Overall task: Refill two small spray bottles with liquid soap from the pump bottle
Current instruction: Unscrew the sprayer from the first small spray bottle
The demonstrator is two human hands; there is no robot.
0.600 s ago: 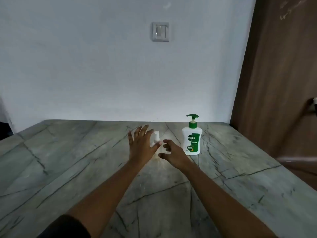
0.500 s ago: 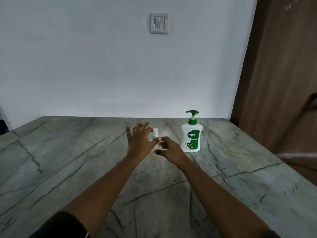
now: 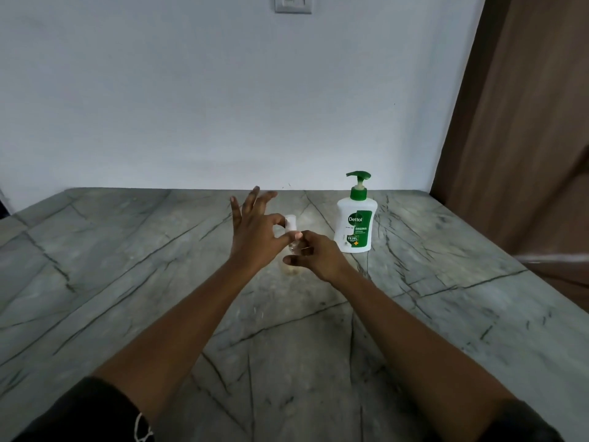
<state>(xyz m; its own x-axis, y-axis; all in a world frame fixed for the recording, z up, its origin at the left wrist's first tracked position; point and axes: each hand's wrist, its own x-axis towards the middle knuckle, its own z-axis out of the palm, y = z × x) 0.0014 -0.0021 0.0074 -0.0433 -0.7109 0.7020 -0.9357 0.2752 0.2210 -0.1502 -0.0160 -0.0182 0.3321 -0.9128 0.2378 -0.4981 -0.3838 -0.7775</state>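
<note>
While its cap is on, right hand [image 3: 318,257]: curled round the small spray bottle [image 3: 291,223], low over the marble counter [image 3: 446,298].
Left hand [image 3: 251,234]: thumb and forefinger pinch the white cap, other fingers splayed.
Dettol pump bottle [image 3: 355,228]: just beyond, to the right, untouched.
Progress: barely begun, I'd say (second bottle unseen).

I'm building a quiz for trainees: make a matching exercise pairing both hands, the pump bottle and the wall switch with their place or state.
1 left hand
2 right hand
3 white plastic pump bottle with green pump
4 grey wall switch plate

A stands upright, untouched, on the grey marble counter
B pinches the small clear spray bottle by its white cap
C sits at the picture's top edge
D grips that bottle's body

Pairs: 1-B, 2-D, 3-A, 4-C
</note>
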